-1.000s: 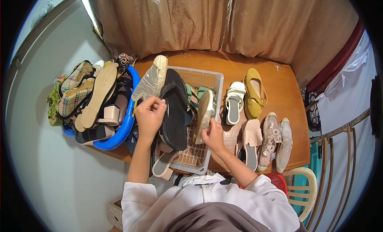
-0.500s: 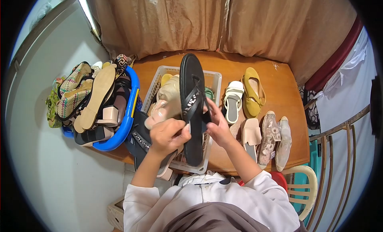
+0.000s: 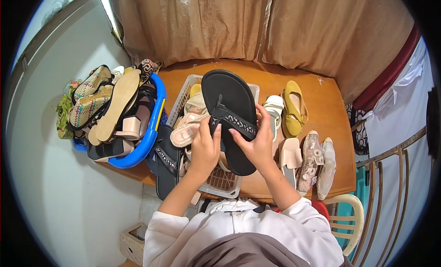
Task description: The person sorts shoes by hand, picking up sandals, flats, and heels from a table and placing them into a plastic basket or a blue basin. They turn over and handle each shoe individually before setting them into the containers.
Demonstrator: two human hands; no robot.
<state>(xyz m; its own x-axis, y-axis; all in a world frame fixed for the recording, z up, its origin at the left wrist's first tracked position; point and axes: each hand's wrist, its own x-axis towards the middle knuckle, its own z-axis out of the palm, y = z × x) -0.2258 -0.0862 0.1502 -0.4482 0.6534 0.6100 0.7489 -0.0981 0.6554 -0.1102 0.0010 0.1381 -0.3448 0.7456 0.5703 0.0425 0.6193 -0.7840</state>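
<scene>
A black flip-flop [image 3: 229, 94] with a patterned, decorated strap is held up in front of me, its top side facing me. My left hand [image 3: 206, 145] grips its left edge near the strap. On the other edge, my right hand [image 3: 257, 145] holds it with the thumb by the strap. Behind and below it stands a white plastic basket [image 3: 183, 90] with several shoes inside, among them a pale sandal [image 3: 184, 133]. A matching black flip-flop [image 3: 166, 159] lies to the left of the basket, near the table's front edge.
A blue-rimmed basket [image 3: 158, 106] heaped with shoes stands at the left. Along the right of the wooden table [image 3: 324, 110] are white sandals [image 3: 274, 104], a yellow flat [image 3: 294, 108], a beige heeled slide [image 3: 290, 156] and lacy flats [image 3: 310, 161]. A plastic chair [image 3: 351, 216] is at lower right.
The flip-flop has turned from a nearly edge-on view to show its top face. My left hand has moved right and up along its edge; my right hand has shifted slightly right.
</scene>
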